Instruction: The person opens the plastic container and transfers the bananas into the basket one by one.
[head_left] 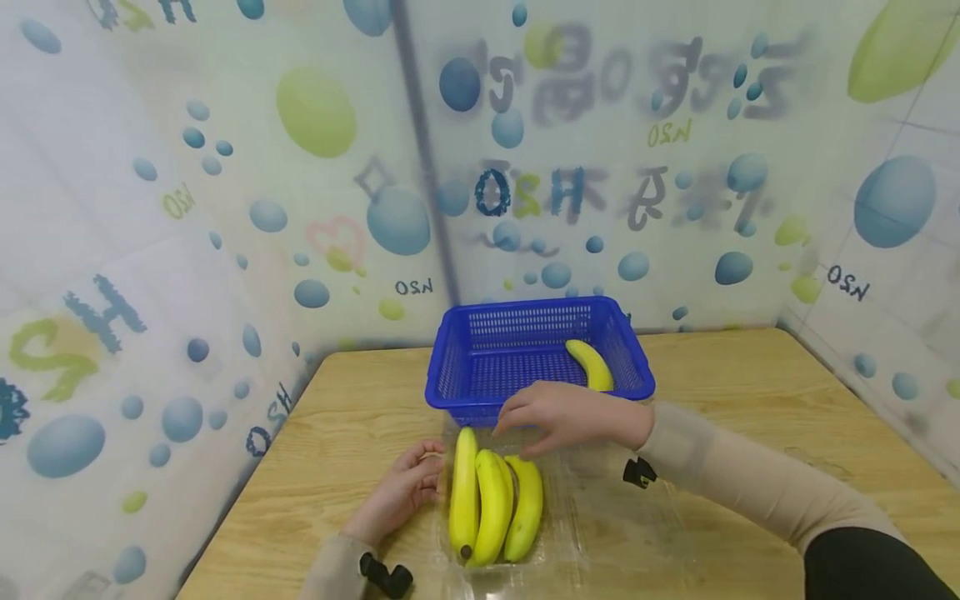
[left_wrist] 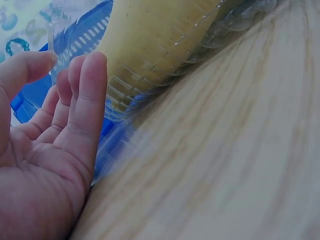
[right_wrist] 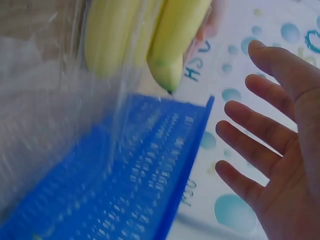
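Several yellow bananas (head_left: 492, 500) lie side by side in a clear plastic container (head_left: 558, 521) on the table. My left hand (head_left: 405, 483) is at the container's left side. Its fingers are fairly straight beside the ribbed wall in the left wrist view, with the thumb (left_wrist: 30, 70) apart from them. Over the far end of the container is my right hand (head_left: 573, 417), palm down. The right wrist view shows its fingers (right_wrist: 255, 147) spread and nothing held. A single banana (head_left: 590, 365) lies in the right part of a blue basket (head_left: 450, 400).
The basket stands directly behind the container on the wooden table (head_left: 360, 400). A clear lid-like plastic part (head_left: 630, 525) spreads to the container's right, under my right forearm. Patterned curtains (head_left: 337, 208) hang close behind the table and along both sides.
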